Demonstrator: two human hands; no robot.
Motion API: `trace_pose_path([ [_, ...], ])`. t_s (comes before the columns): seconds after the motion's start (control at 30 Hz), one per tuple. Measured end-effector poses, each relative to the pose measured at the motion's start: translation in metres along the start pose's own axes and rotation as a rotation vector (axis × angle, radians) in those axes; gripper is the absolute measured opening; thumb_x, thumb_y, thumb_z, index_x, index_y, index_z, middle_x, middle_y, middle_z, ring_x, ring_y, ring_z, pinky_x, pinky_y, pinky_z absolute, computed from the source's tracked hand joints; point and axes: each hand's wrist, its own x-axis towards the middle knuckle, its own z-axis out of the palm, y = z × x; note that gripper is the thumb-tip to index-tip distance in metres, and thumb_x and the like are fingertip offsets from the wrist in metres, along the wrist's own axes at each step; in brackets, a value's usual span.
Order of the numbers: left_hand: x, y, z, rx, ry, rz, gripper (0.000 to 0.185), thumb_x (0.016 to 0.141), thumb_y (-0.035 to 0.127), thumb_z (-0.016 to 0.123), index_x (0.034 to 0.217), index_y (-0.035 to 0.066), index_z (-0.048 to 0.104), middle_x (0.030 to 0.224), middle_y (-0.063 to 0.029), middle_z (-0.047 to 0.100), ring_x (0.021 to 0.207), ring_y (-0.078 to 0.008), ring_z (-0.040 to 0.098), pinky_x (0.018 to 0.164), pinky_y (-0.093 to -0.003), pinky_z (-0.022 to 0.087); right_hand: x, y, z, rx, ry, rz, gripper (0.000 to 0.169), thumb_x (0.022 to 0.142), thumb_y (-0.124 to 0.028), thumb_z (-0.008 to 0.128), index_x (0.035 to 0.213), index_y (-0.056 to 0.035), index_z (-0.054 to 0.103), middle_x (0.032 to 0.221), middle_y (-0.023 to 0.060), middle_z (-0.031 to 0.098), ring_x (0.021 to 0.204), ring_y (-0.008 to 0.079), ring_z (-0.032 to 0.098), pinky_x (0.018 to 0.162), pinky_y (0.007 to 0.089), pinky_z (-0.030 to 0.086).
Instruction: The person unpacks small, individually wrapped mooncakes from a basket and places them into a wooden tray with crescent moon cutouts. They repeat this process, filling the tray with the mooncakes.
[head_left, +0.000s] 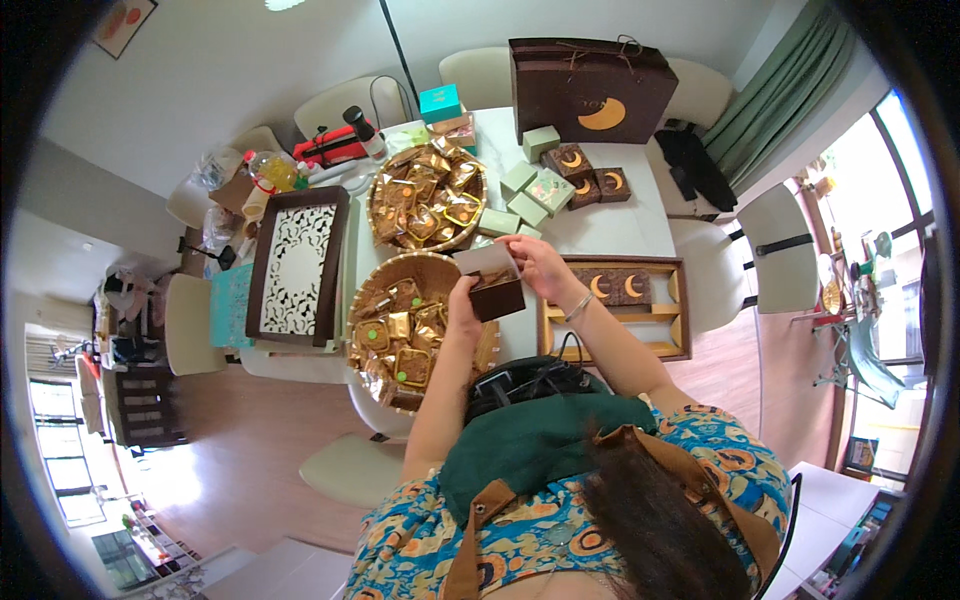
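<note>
A small dark brown box (498, 300) is up in front of me above the table, its pale-lined flap (484, 259) raised. My left hand (464, 309) grips the box at its left side, thumb on the rim. With the fingers of my right hand (541, 267) I hold the flap's right edge. The inside of the box is only partly visible. Just left of it stands a woven basket (420, 264) of gold-wrapped pastries (412, 366), some with green stickers. Behind it a second basket (481, 161) holds pastries (420, 196) with orange stickers.
A brown gift tray (682, 307) with patterned moon boxes (616, 288) lies right. Farther back are pale green boxes (517, 178), more moon boxes (615, 184) and a large brown bag (547, 97). A cut-out patterned lid (341, 225) lies left, near an oil bottle (276, 172).
</note>
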Motion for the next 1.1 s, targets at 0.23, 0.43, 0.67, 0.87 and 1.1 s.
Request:
trace_pose_path([
  [0.23,0.018,-0.011,-0.007,-0.043,-0.021,-0.041,0.034,0.082,0.031,0.050,0.105,0.007,0.058,0.094,-0.0075,0.064,0.084,-0.0233,0.063,0.073,-0.0365,0.052,-0.008,0.003,-0.018,-0.153,0.125,0.137,0.019,0.088,-0.015,0.059,0.105,-0.0071,0.059,0.095,0.0015,0.063,0.084,0.0149,0.060,0.072,0.0312,0.050],
  [0.43,0.024,-0.015,-0.012,0.079,-0.073,0.032,0.033,0.082,0.029,0.050,0.106,0.007,0.057,0.093,-0.0061,0.063,0.082,-0.0207,0.063,0.072,-0.0351,0.052,-0.008,0.009,-0.013,-0.226,0.106,0.218,0.020,0.085,-0.013,0.060,0.105,-0.0097,0.060,0.097,0.0004,0.063,0.087,0.0132,0.060,0.071,0.0319,0.050],
  [0.67,0.017,-0.009,0.002,0.221,-0.110,0.148,0.039,0.085,0.024,0.053,0.121,0.009,0.050,0.106,-0.0057,0.056,0.095,-0.0159,0.056,0.081,-0.0296,0.046,0.002,0.028,-0.028,-0.211,0.128,0.091,0.025,0.083,-0.006,0.059,0.108,-0.0080,0.057,0.098,0.0052,0.064,0.084,0.0191,0.064,0.071,0.0397,0.054],
  [0.87,0.001,0.002,0.017,0.970,-0.155,0.918,0.085,0.066,0.025,0.077,0.136,0.013,0.030,0.122,-0.0135,0.039,0.111,-0.0277,0.044,0.093,-0.0389,0.041,0.006,0.014,-0.033,0.091,0.267,0.093,0.022,0.085,-0.007,0.058,0.105,-0.0031,0.054,0.096,0.0099,0.063,0.085,0.0248,0.064,0.069,0.0442,0.056],
  [1.1,-0.010,0.004,0.041,1.337,-0.029,0.977,0.080,0.055,0.029,0.081,0.121,0.011,0.040,0.116,-0.0115,0.045,0.107,-0.0309,0.049,0.085,-0.0401,0.047,-0.006,0.017,-0.014,0.015,0.438,-0.067,0.019,0.087,-0.005,0.056,0.104,0.0007,0.057,0.097,0.0100,0.063,0.087,0.0205,0.063,0.074,0.0358,0.055],
])
